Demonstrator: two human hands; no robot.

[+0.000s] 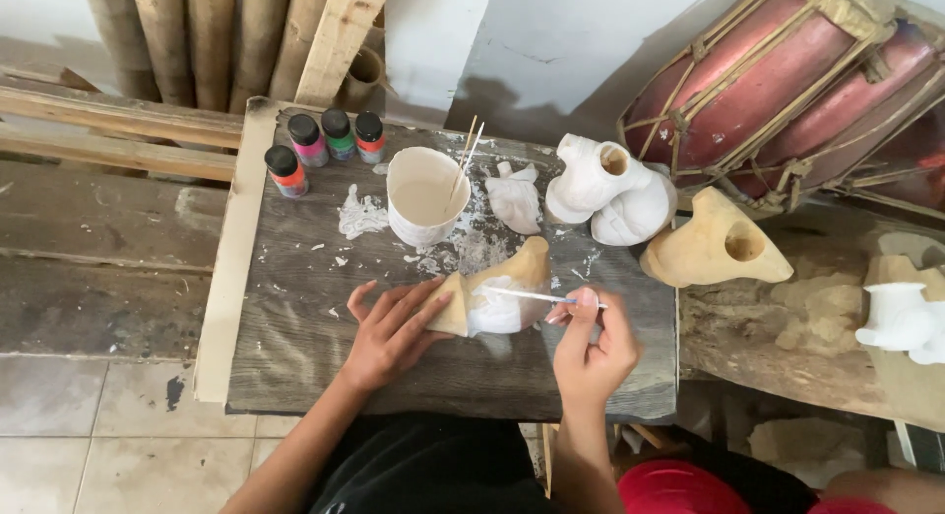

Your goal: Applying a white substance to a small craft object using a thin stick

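Note:
My left hand point(389, 332) rests on the pointed end of a carved wooden figure point(517, 273) lying on the dark wooden board point(305, 307), steadying it. The figure is partly coated in white paint. My right hand point(591, 347) grips a thin white paintbrush point(527, 295), whose tip touches the white patch on the figure. Just behind stands a white cup point(423, 194) of white paint with thin sticks leaning in it.
Several small paint bottles point(325, 145) with black caps stand at the board's back left. White-painted carvings point(610, 189) sit at the back right, an unpainted one point(714, 243) beside them. A red drum point(787, 81) leans against the wall. Bamboo poles point(197, 36) stand behind.

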